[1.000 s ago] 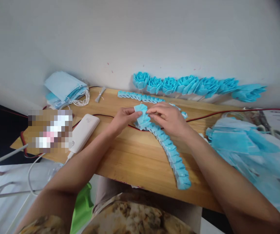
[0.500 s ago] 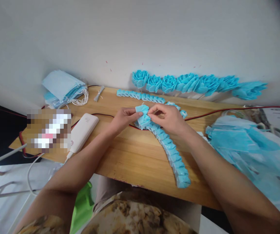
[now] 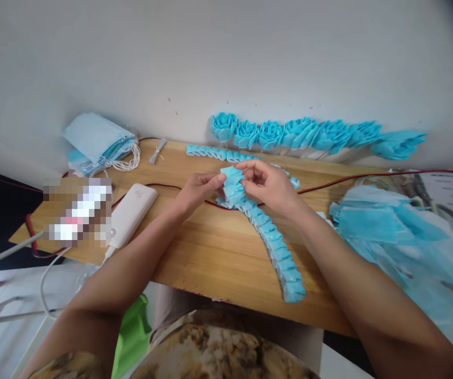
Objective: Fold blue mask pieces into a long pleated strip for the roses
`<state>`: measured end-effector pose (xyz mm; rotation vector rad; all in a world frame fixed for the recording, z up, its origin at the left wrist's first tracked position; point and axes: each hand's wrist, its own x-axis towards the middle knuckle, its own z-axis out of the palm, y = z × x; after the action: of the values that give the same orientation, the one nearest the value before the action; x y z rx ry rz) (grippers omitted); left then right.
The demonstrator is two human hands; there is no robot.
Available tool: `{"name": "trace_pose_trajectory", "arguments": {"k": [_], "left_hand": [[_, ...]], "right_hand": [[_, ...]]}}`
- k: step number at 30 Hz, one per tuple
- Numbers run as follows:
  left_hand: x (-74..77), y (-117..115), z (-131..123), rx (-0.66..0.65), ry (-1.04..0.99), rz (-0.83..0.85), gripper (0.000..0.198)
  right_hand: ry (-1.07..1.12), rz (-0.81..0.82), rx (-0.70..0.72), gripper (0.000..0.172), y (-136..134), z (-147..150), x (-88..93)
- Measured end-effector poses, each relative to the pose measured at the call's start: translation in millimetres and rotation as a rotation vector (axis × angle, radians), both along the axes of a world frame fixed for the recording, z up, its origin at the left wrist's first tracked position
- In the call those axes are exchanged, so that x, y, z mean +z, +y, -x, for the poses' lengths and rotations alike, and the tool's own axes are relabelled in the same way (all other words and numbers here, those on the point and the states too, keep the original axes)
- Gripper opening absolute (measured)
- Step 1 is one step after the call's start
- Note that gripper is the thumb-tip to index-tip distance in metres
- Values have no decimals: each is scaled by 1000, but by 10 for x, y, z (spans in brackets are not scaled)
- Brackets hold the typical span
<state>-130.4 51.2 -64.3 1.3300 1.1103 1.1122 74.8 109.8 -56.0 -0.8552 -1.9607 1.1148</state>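
Observation:
A long strip of folded light-blue fabric pieces [image 3: 277,247] curves across the wooden table [image 3: 210,252] toward its front edge. Both hands hold its far end, which is lifted and bunched. My left hand [image 3: 198,189] pinches that end from the left with thumb and fingers closed. My right hand [image 3: 269,187] grips it from the right, fingers curled over the top fold. A second, shorter folded strip [image 3: 218,153] lies flat behind the hands.
A row of blue fabric roses [image 3: 289,134] lines the wall. A stack of blue face masks [image 3: 96,142] sits at the far left, a white power bank [image 3: 131,213] with cable beside it. A heap of loose mask fabric [image 3: 400,231] fills the right. A red cable [image 3: 368,179] crosses the table.
The hands have lifted the strip's end slightly and turned it; my right fingers moved over the top fold. The view shifted a little.

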Motion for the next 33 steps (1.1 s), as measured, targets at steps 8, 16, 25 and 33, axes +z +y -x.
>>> {"name": "trace_pose_trajectory", "arguments": {"k": [8, 16, 25, 33], "left_hand": [[-11, 27, -9, 21, -46, 87, 42], [-9, -6, -31, -2, -22, 107, 40], [-35, -12, -38, -34, 51, 23, 39], [-43, 8, -34, 133, 52, -17, 35]], "right_hand": [[36, 145, 56, 29, 7, -46, 22], [5, 180, 103, 36, 2, -59, 48], [-39, 74, 81, 49, -8, -38, 2], [122, 253, 96, 52, 47, -47, -77]]}}
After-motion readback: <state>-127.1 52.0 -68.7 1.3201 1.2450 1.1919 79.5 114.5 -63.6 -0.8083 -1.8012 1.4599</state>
